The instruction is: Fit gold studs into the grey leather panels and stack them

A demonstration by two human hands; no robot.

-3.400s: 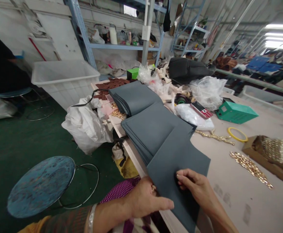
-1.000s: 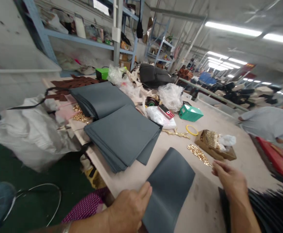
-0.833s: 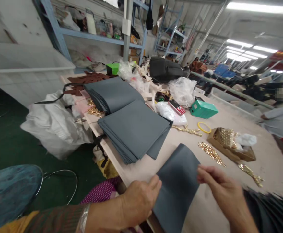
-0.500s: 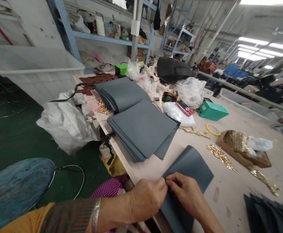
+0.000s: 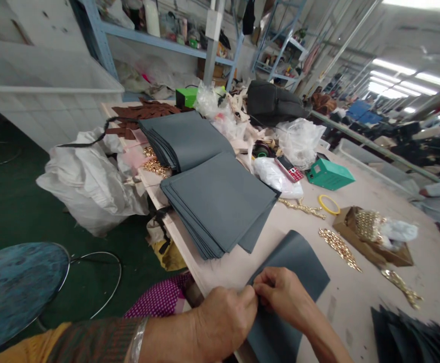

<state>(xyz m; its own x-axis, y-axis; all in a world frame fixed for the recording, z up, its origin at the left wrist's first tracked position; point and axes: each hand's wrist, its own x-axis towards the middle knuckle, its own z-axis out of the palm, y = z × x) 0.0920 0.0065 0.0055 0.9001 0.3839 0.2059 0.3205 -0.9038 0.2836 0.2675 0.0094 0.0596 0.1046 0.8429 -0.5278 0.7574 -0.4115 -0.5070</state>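
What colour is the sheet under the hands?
The sheet is dark blue-grey, best seen in the head view.

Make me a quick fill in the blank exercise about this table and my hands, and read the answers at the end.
The two hands at the curved grey sheet are the left hand and the ____ hand.
The silvery bracelet is on the ____ wrist.
The ring on the table is coloured ____.
The loose heap of gold chain lies beside an open cardboard ____.

Missing words: right, left, yellow, box.

The mustard sleeve (image 5: 34, 345) has a striped brown cuff (image 5: 93, 340) beside a silvery bracelet (image 5: 138, 340).
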